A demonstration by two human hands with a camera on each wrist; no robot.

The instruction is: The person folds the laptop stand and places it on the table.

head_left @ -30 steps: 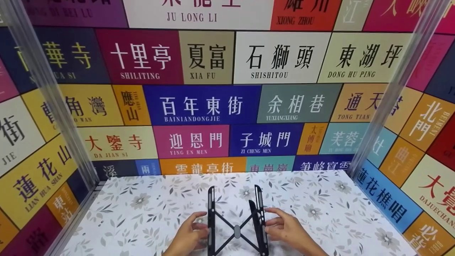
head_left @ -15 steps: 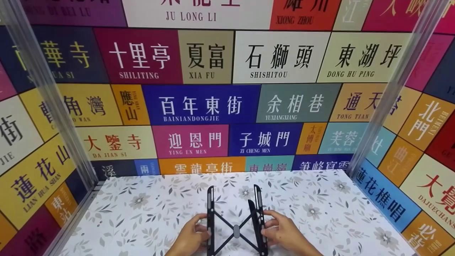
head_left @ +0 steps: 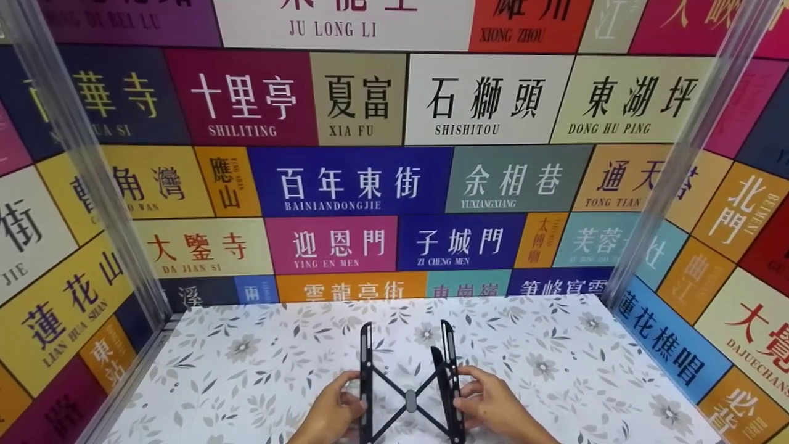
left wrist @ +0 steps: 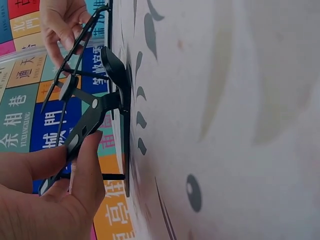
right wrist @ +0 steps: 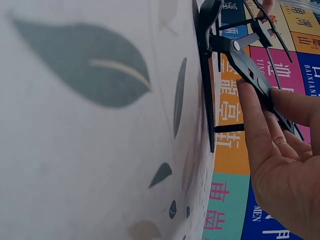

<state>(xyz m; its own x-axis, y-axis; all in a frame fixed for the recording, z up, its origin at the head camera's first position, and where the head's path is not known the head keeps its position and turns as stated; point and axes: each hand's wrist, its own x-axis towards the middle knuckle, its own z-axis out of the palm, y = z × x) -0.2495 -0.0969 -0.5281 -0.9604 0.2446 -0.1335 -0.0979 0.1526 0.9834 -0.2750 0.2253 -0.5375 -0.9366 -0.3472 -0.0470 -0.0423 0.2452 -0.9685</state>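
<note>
A black folding laptop stand (head_left: 411, 401) is spread apart on the table, its crossed bars meeting at a grey hub between two long side rails. My left hand (head_left: 330, 408) holds the left rail from outside; in the left wrist view the left thumb and fingers (left wrist: 89, 172) pinch a sloping arm of the stand (left wrist: 95, 117). On the other side, my right hand (head_left: 493, 407) grips the right rail. The right wrist view has the right fingers (right wrist: 256, 125) and thumb pinching the matching arm (right wrist: 250, 70). The stand's near end is cut off in the head view.
A white cloth (head_left: 246, 382) with grey flowers and leaves covers the table. Behind it rises a wall of colourful name panels (head_left: 348, 182). Clear plastic-looking posts (head_left: 672, 154) stand at both far corners.
Both hands have shifted their fingers slightly on the rails, with the thumbs now nearer the rails' top faces. The laptop stand keeps its place and its spread.
</note>
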